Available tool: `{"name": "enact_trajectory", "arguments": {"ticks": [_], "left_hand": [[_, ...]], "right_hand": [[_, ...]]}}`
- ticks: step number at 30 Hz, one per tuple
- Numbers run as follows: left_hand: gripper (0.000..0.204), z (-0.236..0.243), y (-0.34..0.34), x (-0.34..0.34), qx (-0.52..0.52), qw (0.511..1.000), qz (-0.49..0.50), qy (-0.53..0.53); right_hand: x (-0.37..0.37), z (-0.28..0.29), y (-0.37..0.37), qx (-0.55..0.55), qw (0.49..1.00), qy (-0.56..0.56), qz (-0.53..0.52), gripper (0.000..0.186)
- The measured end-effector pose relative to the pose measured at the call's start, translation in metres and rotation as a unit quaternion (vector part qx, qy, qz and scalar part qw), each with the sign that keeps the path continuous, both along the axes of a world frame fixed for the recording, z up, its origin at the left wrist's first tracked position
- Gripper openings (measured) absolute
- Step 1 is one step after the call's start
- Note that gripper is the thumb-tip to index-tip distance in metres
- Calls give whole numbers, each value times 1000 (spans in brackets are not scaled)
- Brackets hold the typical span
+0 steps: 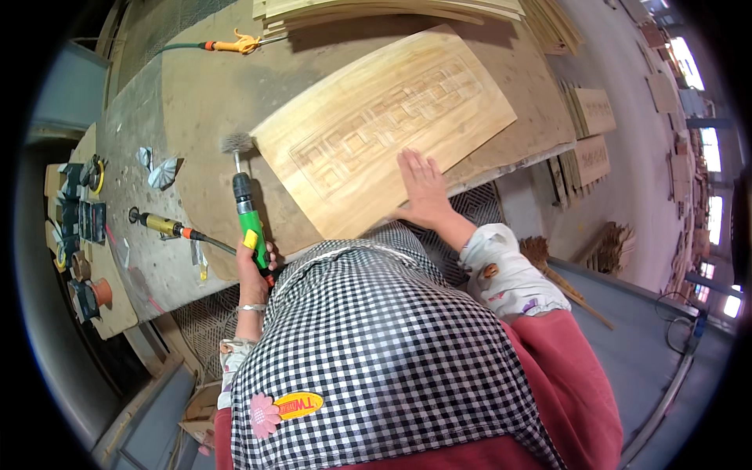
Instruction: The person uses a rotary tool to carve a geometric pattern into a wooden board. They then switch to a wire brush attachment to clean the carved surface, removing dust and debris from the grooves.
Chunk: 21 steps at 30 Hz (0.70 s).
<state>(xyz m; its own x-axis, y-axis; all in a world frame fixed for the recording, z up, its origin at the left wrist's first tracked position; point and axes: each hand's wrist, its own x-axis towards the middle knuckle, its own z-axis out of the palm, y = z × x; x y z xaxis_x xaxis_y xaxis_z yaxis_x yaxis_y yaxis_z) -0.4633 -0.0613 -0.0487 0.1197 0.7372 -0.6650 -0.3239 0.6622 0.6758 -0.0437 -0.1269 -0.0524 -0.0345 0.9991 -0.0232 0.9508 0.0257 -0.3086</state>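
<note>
A pale wooden panel (345, 90) lies at a slant on the workbench, with a carved geometric pattern running along its middle. My right hand (425, 190) rests on the panel's near edge, fingers spread and flat. At the panel's left, my left hand (254, 270) is wrapped round the handle of a green power drill (251, 223). A round wire brush (236, 142) is fitted in the drill's chuck and sits close to the panel's left corner; whether they touch I cannot tell.
An orange air blow gun (235, 44) on a hose lies at the far left. A brass-coloured air tool (160, 224) and a crumpled cloth (162, 172) are left of the drill. Stacked boards (376, 11) line the far side. More carved panels (591, 160) stand off the bench's right end.
</note>
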Motion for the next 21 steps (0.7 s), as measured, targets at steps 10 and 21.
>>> {"name": "enact_trajectory", "arguments": {"ticks": [10,21], "left_hand": [[37,6,-6,19,25,995,29,95],[36,18,0,33,7,989,43,139]], "right_hand": [[-62,2,113,-15,997,59,49,109],[111,-18,286,97,995,-37,-8,94]]}}
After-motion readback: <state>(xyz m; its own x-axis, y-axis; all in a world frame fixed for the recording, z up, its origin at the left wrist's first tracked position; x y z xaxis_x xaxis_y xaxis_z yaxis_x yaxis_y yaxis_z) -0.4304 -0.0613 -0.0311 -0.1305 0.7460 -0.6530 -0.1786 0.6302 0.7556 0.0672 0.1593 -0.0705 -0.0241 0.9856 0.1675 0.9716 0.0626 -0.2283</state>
